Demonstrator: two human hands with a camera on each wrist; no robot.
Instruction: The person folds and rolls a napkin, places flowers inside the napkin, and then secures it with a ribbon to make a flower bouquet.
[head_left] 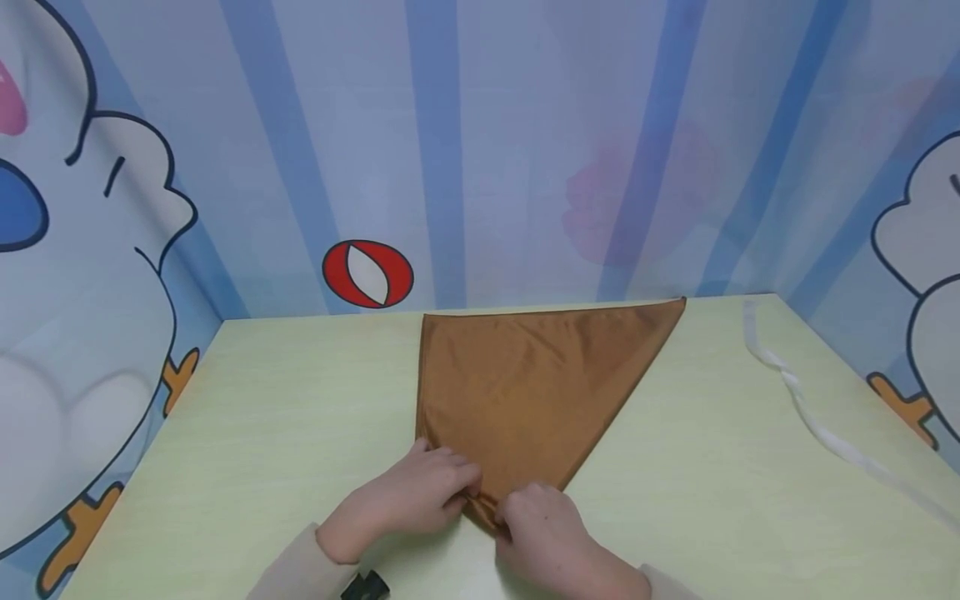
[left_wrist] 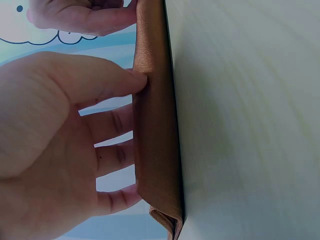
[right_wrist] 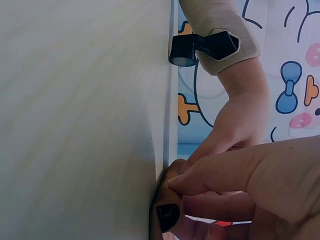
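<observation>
A brown satin cloth point(head_left: 517, 383) lies on the pale table, its far edge straight and its right side slanting to a far corner. Its near edge is turned over into a narrow roll. My left hand point(head_left: 420, 496) pinches the left part of this roll. In the left wrist view, the thumb presses the front of the rolled edge point(left_wrist: 157, 125) and the fingers reach behind it. My right hand point(head_left: 551, 533) pinches the roll near its right end, close beside the left. A dark hollow shows in the roll's end point(right_wrist: 169, 216) in the right wrist view.
A twisted white ribbon point(head_left: 846, 452) runs along the right side of the pale table point(head_left: 300, 400). Blue curtain-like walls point(head_left: 495, 150) with cartoon figures enclose the back and sides. A black wrist camera point(right_wrist: 205, 47) sits on the left sleeve.
</observation>
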